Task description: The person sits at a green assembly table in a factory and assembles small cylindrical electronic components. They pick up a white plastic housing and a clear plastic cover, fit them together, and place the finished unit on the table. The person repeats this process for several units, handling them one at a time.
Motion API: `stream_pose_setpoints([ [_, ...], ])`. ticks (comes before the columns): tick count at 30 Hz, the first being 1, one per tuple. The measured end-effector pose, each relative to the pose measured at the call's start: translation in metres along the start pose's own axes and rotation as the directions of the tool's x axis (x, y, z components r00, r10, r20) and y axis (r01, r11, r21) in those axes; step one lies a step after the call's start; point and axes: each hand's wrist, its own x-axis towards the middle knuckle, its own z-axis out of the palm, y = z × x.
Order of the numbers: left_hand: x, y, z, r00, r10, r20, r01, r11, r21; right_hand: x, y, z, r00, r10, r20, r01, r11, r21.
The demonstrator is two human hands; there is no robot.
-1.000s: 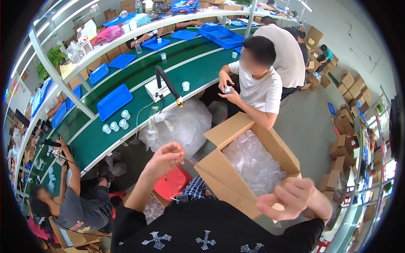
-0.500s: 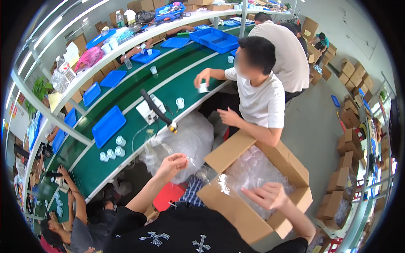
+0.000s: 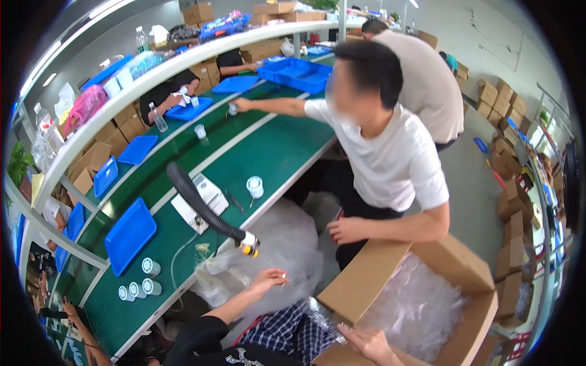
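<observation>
My left hand [image 3: 268, 280] is in front of the big clear plastic bag [image 3: 274, 238], its fingers pinched on a tiny pale thing too small to name. My right hand [image 3: 369, 343] is low over the near side of an open carton [image 3: 372, 277], fingers drawn together. Its fingertips meet the end of a shiny clear plastic strip [image 3: 325, 319] by the carton's flaps; whether they grip it I cannot tell. Thin clear plastic pieces [image 3: 415, 299] fill the carton.
A seated co-worker in a white shirt [image 3: 390, 152] rests a forearm by the carton and reaches over the green bench [image 3: 256, 149]. White cups [image 3: 151, 287], a blue tray [image 3: 131, 235] and a white device [image 3: 201, 201] stand there. A black hose [image 3: 204, 204] juts over the bench's edge.
Both my hands have moved down in the picture, the left slightly right, the right toward the shiny strip. The co-worker's arm has stretched farther across the bench with a cup. My view has shifted.
</observation>
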Motion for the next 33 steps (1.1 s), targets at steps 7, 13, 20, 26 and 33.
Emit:
stream_pose_setpoints([
  [7, -0.006, -0.056, -0.053, 0.959, 0.202, 0.200, -0.207, 0.978, 0.004, -0.021, -0.093, 0.097, 0.985, 0.132, -0.114, -0.155, 0.962, -0.226],
  [13, -0.051, -0.062, -0.064, 0.941, 0.198, 0.276, -0.208, 0.978, 0.007, -0.059, -0.160, 0.152, 0.835, 0.431, -0.343, -0.420, 0.901, 0.110],
  [20, -0.053, -0.040, -0.036, 0.886, 0.244, 0.394, -0.230, 0.970, -0.084, -0.054, -0.189, 0.117, 0.760, 0.528, -0.379, -0.423, 0.844, 0.330],
  [26, -0.031, -0.029, -0.018, 0.860, 0.161, 0.485, -0.160, 0.986, -0.044, -0.056, -0.200, 0.098, 0.733, 0.559, -0.388, -0.372, 0.806, 0.460],
  [33, 0.028, -0.107, 0.020, 0.905, 0.330, 0.267, -0.425, 0.719, 0.551, -0.058, -0.201, 0.089, 0.566, 0.677, -0.469, -0.231, 0.677, 0.698],
])
